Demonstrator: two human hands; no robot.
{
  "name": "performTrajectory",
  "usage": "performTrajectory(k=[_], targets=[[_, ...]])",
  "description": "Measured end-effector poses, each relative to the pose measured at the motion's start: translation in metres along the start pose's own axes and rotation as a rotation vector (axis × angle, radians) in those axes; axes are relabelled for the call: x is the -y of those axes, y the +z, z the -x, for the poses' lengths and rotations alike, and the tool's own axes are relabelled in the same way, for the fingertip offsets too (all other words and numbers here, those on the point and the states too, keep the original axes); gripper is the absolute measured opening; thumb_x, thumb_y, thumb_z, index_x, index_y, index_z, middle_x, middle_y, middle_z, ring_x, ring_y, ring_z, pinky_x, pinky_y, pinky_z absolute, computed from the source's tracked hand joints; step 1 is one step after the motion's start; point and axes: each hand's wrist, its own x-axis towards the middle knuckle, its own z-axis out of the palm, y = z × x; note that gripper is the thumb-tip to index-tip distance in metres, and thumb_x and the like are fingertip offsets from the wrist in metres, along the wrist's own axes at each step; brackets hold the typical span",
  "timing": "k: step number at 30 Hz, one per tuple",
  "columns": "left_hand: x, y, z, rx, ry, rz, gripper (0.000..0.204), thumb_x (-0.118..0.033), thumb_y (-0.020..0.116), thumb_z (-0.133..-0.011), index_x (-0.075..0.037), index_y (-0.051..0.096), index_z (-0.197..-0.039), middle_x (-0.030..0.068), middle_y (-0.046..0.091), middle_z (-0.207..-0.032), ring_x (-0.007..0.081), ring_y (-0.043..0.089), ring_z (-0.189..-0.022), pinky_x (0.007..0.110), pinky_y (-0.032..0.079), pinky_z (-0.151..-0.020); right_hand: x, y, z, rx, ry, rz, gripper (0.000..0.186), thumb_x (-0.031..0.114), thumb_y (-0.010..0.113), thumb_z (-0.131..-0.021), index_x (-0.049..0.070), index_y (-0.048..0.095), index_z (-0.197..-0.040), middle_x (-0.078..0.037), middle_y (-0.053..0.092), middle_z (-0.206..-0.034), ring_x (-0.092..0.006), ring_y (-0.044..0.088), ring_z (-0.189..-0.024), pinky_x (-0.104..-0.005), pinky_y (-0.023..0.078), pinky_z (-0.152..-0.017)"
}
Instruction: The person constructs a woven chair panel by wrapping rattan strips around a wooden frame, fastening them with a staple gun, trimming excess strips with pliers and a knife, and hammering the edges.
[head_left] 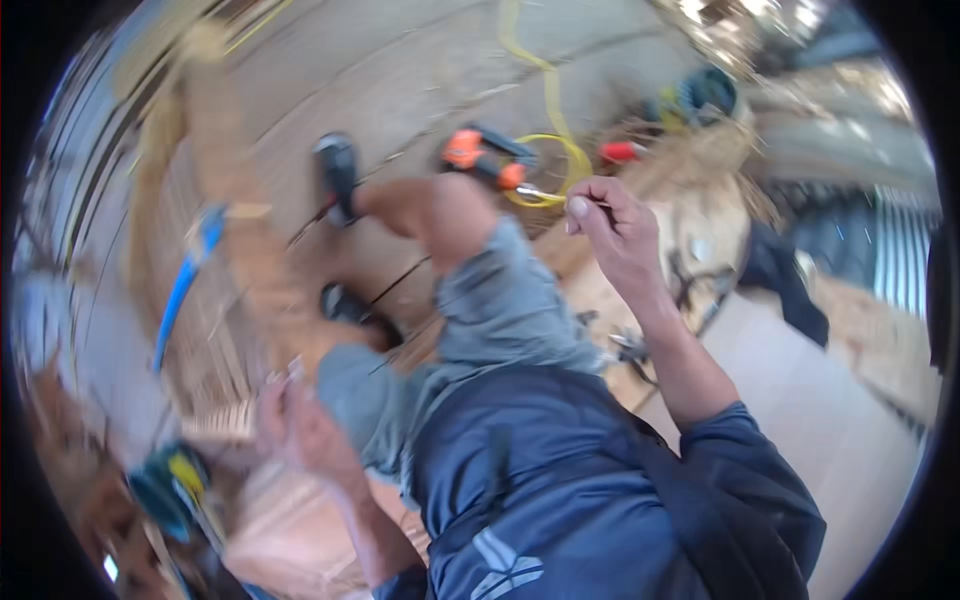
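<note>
My right hand (622,238) is raised in front of me on the right, its thumb and fingertips pinched together. Anything between them is too small to make out. Low on the left, my left hand (305,425) is smeared by motion near my knee, beside the wooden planks. Its fingers do not show clearly. Beyond my right hand, an orange and black power tool (463,150), seemingly a nail gun, lies on the floor by a yellow hose (552,95). A blue-handled tool (180,300), blurred, rests by a long wooden plank (225,150) on the left.
A red object (622,151) lies near wood shavings and a teal round thing (712,95) at the far right. A pale board (820,430) stretches along my right side. Another teal and yellow item (170,490) sits at lower left. My shoes (337,175) are on the planked floor.
</note>
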Motion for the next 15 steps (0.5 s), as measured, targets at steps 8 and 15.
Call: performTrajectory(k=[8, 15], targets=[[0.005, 0.008, 0.003, -0.014, -0.129, 0.062, 0.029, 0.0, 0.061, -0.082, 0.001, 0.058, -0.111, 0.0153, 0.055, -0.118, 0.028, 0.053, -0.108, 0.037, 0.044, -0.092, -0.164, -0.232, 0.105, -0.875, 0.299, 0.312, 0.014, 0.012, 0.056, -0.088, 0.001, 0.06, -0.094, -0.001, 0.058, -0.072, -0.0072, 0.053, -0.061, -0.0227, 0.045, -0.058], [0.017, 0.019, 0.013, -0.035, -0.416, 0.246, 0.04, -0.003, 0.064, -0.082, 0.001, 0.052, -0.119, 0.0134, 0.054, -0.118, 0.0236, 0.054, -0.105, 0.033, 0.045, -0.092, -0.235, -0.271, 0.116, -0.918, 0.44, 0.607, 0.02, 0.015, 0.054, -0.087, 0.001, 0.061, -0.1, -0.01, 0.064, -0.081, -0.0148, 0.06, -0.066, -0.0283, 0.048, -0.062]])
